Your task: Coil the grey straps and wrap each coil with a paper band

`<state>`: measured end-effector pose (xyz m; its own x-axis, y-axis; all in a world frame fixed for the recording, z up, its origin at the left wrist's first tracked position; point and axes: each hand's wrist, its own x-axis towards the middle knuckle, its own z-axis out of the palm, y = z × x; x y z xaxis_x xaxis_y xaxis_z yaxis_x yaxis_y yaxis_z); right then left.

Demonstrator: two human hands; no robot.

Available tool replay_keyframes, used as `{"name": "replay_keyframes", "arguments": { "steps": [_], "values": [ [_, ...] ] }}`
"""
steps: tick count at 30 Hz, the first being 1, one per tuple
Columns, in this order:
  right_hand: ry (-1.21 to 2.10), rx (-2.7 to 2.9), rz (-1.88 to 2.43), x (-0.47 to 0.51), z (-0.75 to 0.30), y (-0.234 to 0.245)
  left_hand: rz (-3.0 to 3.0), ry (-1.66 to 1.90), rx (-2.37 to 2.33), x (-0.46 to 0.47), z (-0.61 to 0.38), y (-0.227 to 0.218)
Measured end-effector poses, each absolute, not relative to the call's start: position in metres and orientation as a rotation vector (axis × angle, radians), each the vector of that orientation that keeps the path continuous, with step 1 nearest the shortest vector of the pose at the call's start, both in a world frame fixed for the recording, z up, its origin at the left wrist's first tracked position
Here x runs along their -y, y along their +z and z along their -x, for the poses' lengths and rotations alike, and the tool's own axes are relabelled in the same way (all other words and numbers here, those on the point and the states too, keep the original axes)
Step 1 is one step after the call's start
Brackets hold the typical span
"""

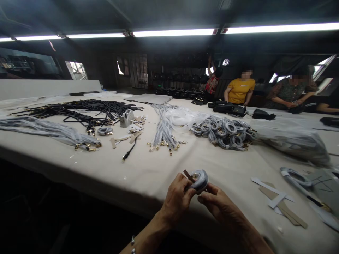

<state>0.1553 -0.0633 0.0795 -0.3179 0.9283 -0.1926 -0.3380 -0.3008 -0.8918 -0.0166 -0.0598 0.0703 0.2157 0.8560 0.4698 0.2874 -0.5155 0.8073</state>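
Above the table's near edge, my left hand (pixel 176 197) grips a coiled strap (pixel 202 179) in clear plastic wrap. A brown paper strip (pixel 188 175) sticks up beside that hand's fingers, against the coil. My right hand (pixel 221 203) is closed at the coil's lower right edge, thumb and fingers bent towards each other. What lies between those fingertips is partly hidden. Farther back is a heap of similar wrapped coils (pixel 225 128). Loose paper strips (pixel 282 204) lie to the right of my hands, near another wrapped strap (pixel 296 178).
On the pale table (pixel 127 183) lie black straps (pixel 87 109), wrapped straps with gold clasps (pixel 53 132), a second wrapped bundle (pixel 165 132) and a grey tape dispenser (pixel 127 119). A large plastic bag (pixel 293 143) sits at right. Several people stand beyond, near black bags (pixel 229 108).
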Motion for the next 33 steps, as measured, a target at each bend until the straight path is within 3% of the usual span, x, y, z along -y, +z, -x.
{"name": "replay_keyframes", "arguments": {
  "steps": [8, 18, 26, 33],
  "values": [
    [1.713, 0.759, 0.939, 0.066, -0.138, 0.058, -1.716, 1.193, -1.276, 0.054, 0.012, 0.052],
    [1.676, 0.71, 1.061, 0.06, -0.144, 0.05, -1.543, 1.172, -1.133, 0.045, 0.014, 0.059],
    [1.868, 0.635, 0.913, 0.068, -0.152, 0.058, -0.928, 1.066, -0.784, 0.045, 0.016, 0.059],
    [1.607, 0.77, 1.072, 0.061, -0.141, 0.055, -0.895, 1.094, -0.738, 0.044, 0.011, 0.057]
  ]
}}
